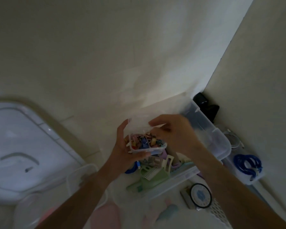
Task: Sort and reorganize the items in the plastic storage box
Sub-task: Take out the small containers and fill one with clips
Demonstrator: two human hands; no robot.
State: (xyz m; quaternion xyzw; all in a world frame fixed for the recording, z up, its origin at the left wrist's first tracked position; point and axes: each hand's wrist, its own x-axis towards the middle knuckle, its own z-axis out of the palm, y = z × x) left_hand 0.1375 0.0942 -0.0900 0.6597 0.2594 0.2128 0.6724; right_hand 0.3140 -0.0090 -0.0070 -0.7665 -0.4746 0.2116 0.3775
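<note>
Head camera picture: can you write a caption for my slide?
Two hands, left and right, hold a small clear case of colourful binder clips above an open plastic storage box.

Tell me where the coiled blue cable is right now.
In the head view, the coiled blue cable lies at lower right, beside the plastic storage box, near the wall.

Dim, greyish indoor light. Pale cream floor (pixel 106 55) filling most of the view, meeting a plain off-white wall (pixel 262 80) at right along a slanting edge. Large white lid (pixel 20 146) lying at left.
</note>
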